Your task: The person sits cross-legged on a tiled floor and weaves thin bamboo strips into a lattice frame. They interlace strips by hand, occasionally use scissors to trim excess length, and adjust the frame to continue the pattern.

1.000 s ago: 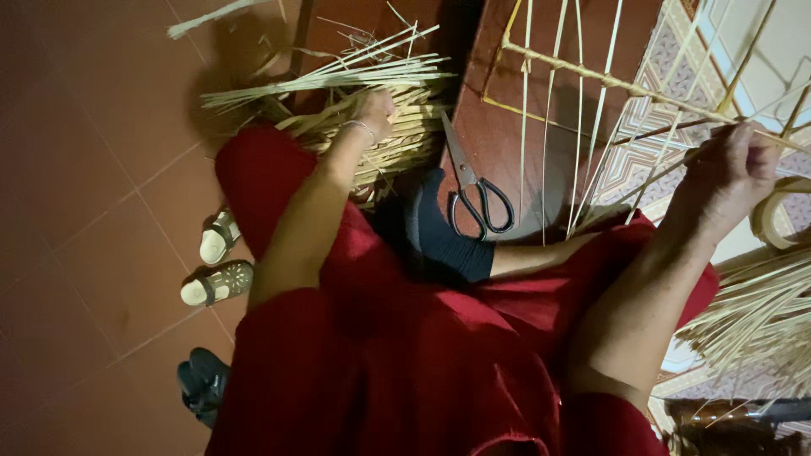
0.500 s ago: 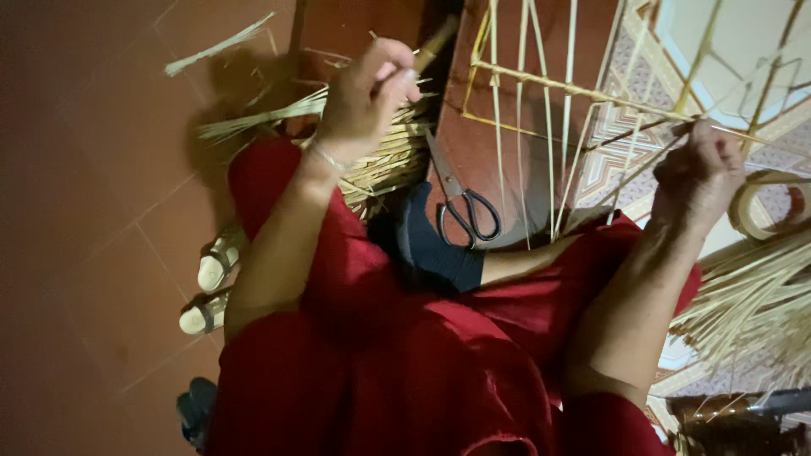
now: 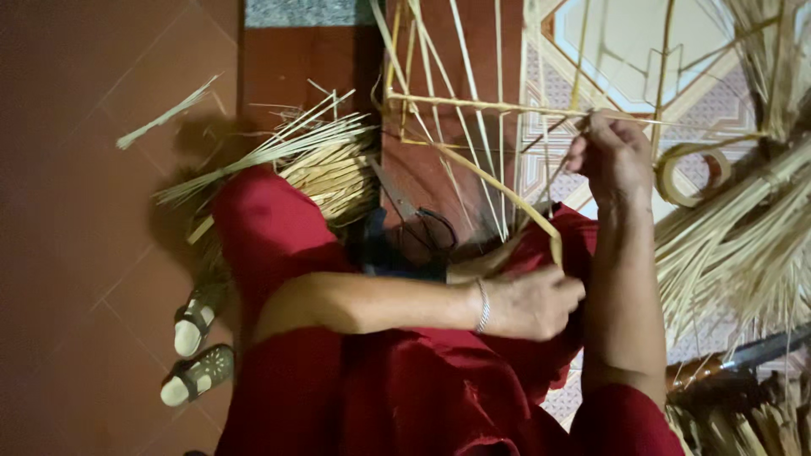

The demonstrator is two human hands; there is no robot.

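On the lap, over red cloth, the left hand (image 3: 532, 302) is closed around the near end of a long flat strip (image 3: 498, 192), pinching it between thumb and fingers; a thin bracelet (image 3: 482, 306) circles that wrist. From the hand the strip rises a little, bends, then runs toward 10 o'clock up to the frame (image 3: 473, 105) of pale splints. The right hand (image 3: 615, 156), at about 1 o'clock from the left one and well apart from it, is closed on the frame where a long horizontal splint crosses the upright ones; its fingers curl in around thin strands, though which strand they pinch is hard to make out in the dim light. The upright splints fan away toward 12 o'clock over a red panel and a patterned tile floor (image 3: 625, 42).

Scissors (image 3: 418, 221) lie between the knees, at 11 o'clock from the left hand, blades pointing to 11 o'clock, partly behind the splints. A bundle (image 3: 312, 165) of loose strips lies at 10 o'clock, over the left knee. A coil (image 3: 693, 169) of flat strip sits just beside the right hand at 3 o'clock, and more strips (image 3: 735, 245) spread out below it. Two pale sandals (image 3: 196, 346) rest on the brown tiles at 9 o'clock.
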